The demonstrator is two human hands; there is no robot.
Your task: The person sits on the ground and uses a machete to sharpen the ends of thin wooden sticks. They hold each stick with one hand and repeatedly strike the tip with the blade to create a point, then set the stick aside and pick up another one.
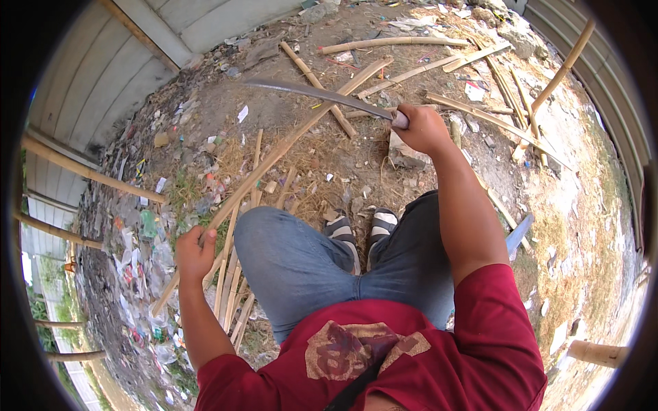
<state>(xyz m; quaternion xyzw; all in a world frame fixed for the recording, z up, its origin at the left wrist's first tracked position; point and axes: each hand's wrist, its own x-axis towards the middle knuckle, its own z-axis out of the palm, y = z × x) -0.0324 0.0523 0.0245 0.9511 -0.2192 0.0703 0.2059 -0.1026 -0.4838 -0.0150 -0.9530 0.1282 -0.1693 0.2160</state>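
My right hand (423, 129) is closed round the handle of a machete (322, 94). Its long, slightly curved blade points left and crosses over the far part of a long bamboo strip (274, 154) in the view; whether it touches cannot be told. My left hand (196, 253) is wrapped round the near part of that strip, beside my left knee. The strip runs from the lower left up to the right, and its far end lies over a shorter bamboo piece (315, 88) on the ground.
Several bamboo strips (229, 294) lie by my left leg, and more bamboo pieces (493, 123) are scattered at the far right. A saw-like blue-grey blade (519, 233) lies right of my leg. A stone block (407, 152) stands ahead. Bamboo poles (89, 175) lean at the left wall; litter covers the ground.
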